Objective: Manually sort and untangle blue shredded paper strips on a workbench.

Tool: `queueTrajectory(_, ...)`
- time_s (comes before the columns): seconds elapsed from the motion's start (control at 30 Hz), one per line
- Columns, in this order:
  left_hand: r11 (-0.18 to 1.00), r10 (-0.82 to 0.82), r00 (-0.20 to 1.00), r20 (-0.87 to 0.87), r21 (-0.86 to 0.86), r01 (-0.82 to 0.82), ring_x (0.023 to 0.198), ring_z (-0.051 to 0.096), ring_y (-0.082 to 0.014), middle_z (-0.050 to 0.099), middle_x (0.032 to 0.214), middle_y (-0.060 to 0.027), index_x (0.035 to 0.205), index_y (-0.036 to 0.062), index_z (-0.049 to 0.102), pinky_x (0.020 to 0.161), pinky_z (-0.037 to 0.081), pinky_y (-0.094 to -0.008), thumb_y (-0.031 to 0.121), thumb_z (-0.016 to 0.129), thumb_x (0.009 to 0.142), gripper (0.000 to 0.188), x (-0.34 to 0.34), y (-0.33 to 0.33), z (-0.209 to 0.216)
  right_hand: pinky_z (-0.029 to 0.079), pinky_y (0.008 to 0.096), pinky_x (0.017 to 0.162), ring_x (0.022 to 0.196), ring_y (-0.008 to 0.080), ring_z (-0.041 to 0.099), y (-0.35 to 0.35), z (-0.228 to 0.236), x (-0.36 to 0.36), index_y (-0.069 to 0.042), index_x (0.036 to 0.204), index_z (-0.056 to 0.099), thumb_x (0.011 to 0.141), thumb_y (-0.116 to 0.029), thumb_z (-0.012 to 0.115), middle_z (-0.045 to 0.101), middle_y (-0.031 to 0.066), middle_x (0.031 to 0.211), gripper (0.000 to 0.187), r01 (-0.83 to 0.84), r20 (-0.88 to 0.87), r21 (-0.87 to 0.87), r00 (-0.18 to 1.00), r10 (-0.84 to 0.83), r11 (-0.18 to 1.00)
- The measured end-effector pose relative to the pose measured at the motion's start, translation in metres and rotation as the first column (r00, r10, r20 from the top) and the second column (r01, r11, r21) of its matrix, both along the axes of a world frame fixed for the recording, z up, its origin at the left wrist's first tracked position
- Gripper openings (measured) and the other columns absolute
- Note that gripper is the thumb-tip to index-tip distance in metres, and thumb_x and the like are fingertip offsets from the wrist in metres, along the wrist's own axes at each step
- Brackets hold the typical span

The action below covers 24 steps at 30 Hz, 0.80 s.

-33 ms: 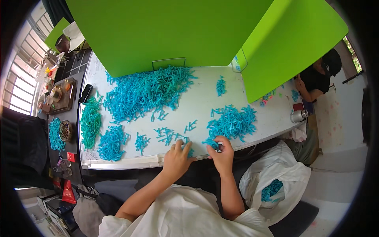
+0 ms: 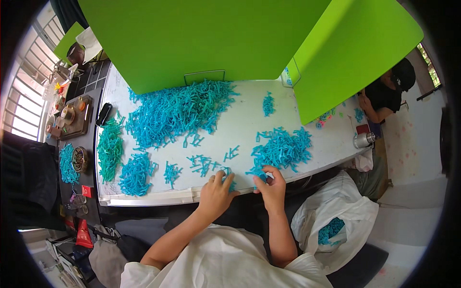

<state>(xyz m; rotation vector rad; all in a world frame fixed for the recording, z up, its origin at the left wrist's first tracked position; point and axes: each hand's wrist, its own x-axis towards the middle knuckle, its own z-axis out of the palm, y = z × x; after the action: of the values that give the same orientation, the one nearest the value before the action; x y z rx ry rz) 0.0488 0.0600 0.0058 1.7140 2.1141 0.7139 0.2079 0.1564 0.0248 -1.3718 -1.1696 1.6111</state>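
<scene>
Tabletop [image 2: 245,113], blue pieces [image 2: 256,172] at both hands [image 2: 215,194] [image 2: 272,193]

I recorded turquoise-blue pieces [image 2: 284,150], one greener heap [image 2: 110,150], a white surface [image 2: 244,117], plain lime-green panels [image 2: 206,38], a white sack [image 2: 356,206].

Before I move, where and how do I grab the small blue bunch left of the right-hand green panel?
Probably pinch the small blue bunch across its middle, from the near left: it's narrow sideways and longer front to back, with bare table leftward, the green panel to its right and a pile nearer.
</scene>
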Motion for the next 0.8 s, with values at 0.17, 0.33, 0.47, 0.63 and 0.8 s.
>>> queueTrajectory(0.17,0.99,-0.072,0.997,-0.003,0.124,0.072,0.096,0.062,-0.0342,0.055,0.114,-0.0147,0.126,0.0059,0.06,0.079,0.054,-0.041,0.024,0.082,0.077,0.056,0.014,0.009,-0.013,0.046,0.0242,0.051,0.074,0.0165,0.057,0.009,-0.017,0.03,-0.008,0.117,0.059,0.09,-0.013,0.066,0.063,0.0172,0.118,0.029,-0.054,-0.612,-0.251,0.782,-0.115,0.966)
queueTrajectory(0.33,0.987,-0.061,0.998,0.024,0.152,0.057,0.096,0.061,-0.0343,0.055,0.114,-0.0151,0.124,0.006,0.061,0.076,0.055,-0.042,0.024,0.082,0.077,0.054,0.022,0.028,-0.02,0.046,0.0227,0.052,0.079,0.0196,0.053,0.009,-0.012,0.044,-0.008,0.115,0.059,0.089,-0.015,0.063,0.059,0.0189,0.124,0.027,-0.211,-0.805,-0.421,0.536,-0.256,0.882)
queueTrajectory(0.47,0.991,-0.038,0.999,0.009,0.125,0.037,0.094,0.061,-0.0331,0.055,0.11,-0.0144,0.118,0.0065,0.063,0.071,0.054,-0.0413,0.024,0.083,0.075,0.051,0.024,0.039,-0.002,0.046,0.0249,0.05,0.078,0.0232,0.053,0.009,-0.006,0.047,-0.007,0.11,0.059,0.088,-0.013,0.06,0.057,0.0202,0.121,0.023,-0.224,-0.827,-0.392,0.511,-0.235,0.892)
queueTrajectory(0.63,0.969,0.005,0.999,-0.032,0.246,0.003,0.089,0.06,-0.0305,0.054,0.101,-0.0123,0.104,0.0079,0.068,0.066,0.052,-0.0392,0.024,0.084,0.07,0.04,0.03,0.061,-0.003,0.045,0.0269,0.047,0.075,0.0242,0.054,0.013,-0.02,0.05,-0.006,0.104,0.058,0.087,-0.01,0.059,0.058,0.0188,0.11,0.018,-0.199,-0.796,-0.377,0.568,-0.207,0.905)
queueTrajectory(0.8,0.97,-0.016,0.998,-0.065,0.24,0.032,0.085,0.059,-0.0286,0.052,0.093,-0.0098,0.086,0.0079,0.07,0.064,0.051,-0.0383,0.022,0.082,0.067,0.026,0.038,0.075,-0.007,0.047,0.0277,0.047,0.07,0.0247,0.056,0.008,-0.031,0.049,-0.008,0.102,0.059,0.085,-0.008,0.059,0.06,0.0177,0.106,0.017,-0.144,-0.73,-0.457,0.625,-0.277,0.878)
